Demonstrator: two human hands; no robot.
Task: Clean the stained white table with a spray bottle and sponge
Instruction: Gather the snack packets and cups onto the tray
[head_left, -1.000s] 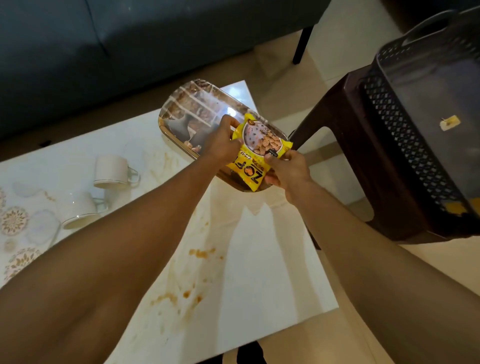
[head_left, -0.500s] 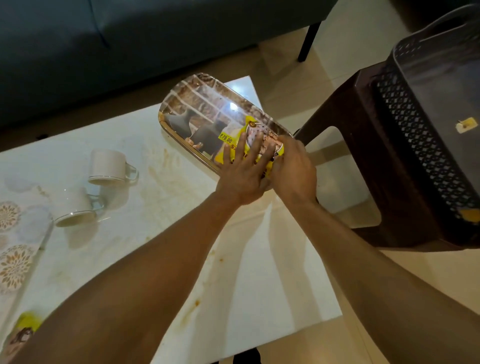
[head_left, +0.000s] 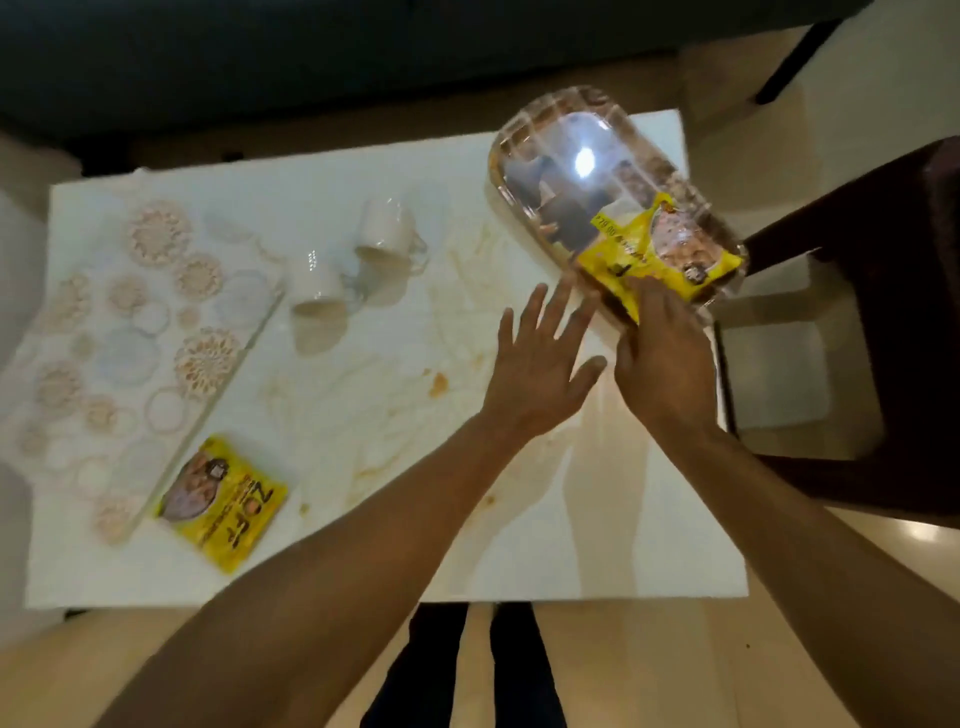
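Observation:
The white table (head_left: 519, 545) carries brown-orange stains (head_left: 439, 384) across its middle. My left hand (head_left: 535, 374) hovers over the stained area with fingers spread and nothing in it. My right hand (head_left: 665, 364) lies flat, its fingertips touching the near edge of a yellow snack packet (head_left: 639, 254). That packet rests on a glossy patterned tray (head_left: 550, 156) at the table's far right corner. No spray bottle or sponge is in view.
A second yellow snack packet (head_left: 223, 499) lies near the front left. Two white mugs (head_left: 387, 236) (head_left: 317, 291) lie on their sides mid-table. A patterned mat (head_left: 130, 322) covers the left end. A dark stool (head_left: 883, 312) stands close on the right, a sofa (head_left: 311, 52) behind.
My left hand has lifted off the packet on the tray and pulled back toward me. The view has swung left, so the mat and second packet now show.

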